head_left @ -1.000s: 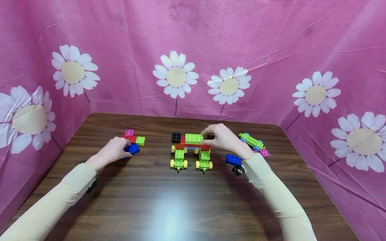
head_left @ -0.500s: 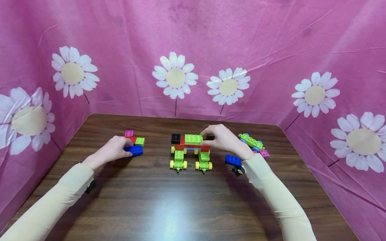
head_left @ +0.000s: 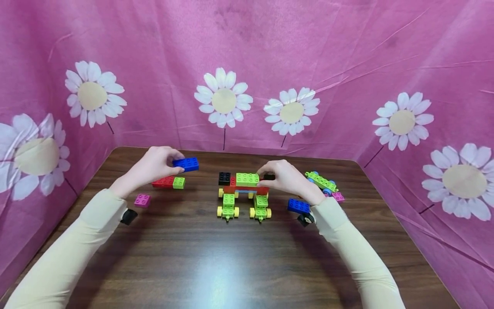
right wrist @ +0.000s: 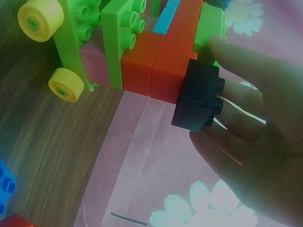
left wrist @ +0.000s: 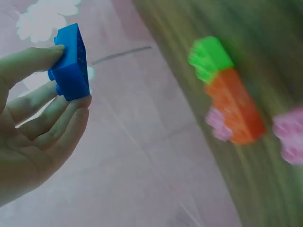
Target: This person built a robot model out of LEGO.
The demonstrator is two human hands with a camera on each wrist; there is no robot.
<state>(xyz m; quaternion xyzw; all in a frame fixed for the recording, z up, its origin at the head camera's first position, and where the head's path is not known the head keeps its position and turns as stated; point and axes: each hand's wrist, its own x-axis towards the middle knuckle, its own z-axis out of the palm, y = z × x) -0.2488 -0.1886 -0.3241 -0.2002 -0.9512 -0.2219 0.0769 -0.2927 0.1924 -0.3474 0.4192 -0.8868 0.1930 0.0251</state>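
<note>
My left hand [head_left: 156, 165] holds a blue brick [head_left: 187, 164] by its left end, raised above the table. Thumb and fingers pinch this blue brick [left wrist: 71, 64] in the left wrist view. At the table's middle stands a model [head_left: 247, 189] of red and green bricks on yellow wheels. My right hand [head_left: 283, 176] is at the model's right end, its thumb by the green top brick [head_left: 248, 179]. In the right wrist view the fingers curl behind a black brick [right wrist: 196, 97] at that end, partly hidden by it. Another black brick [head_left: 224, 178] sits at the left end.
Below my left hand lie a red brick [head_left: 164, 182], a green brick [head_left: 179, 183] and a pink brick [head_left: 142, 201]. Near my right wrist are a blue brick [head_left: 299, 206], a green wheeled base [head_left: 322, 182] and a pink brick [head_left: 338, 197]. Pink cloth [head_left: 247, 38] surrounds the table.
My left hand has lifted the blue brick off the left pile, moving up and to the right. The pink brick near its wrist has come into sight. My right hand stays at the model.
</note>
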